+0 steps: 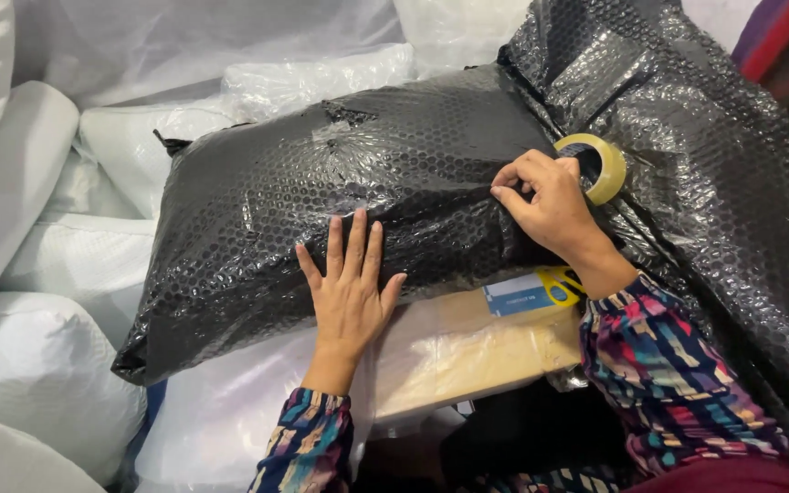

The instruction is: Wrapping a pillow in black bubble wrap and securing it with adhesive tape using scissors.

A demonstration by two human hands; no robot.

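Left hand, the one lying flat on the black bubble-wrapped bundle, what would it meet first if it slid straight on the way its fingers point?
The left hand points up the black bubble-wrapped bundle; it would probably reach the crinkled patch first.

Two bare hands, left (349, 283) and right (550, 205), with long sleeves (668, 365) in multicoloured geometric print

Glossy black bubble-wrap parcel (321, 183)
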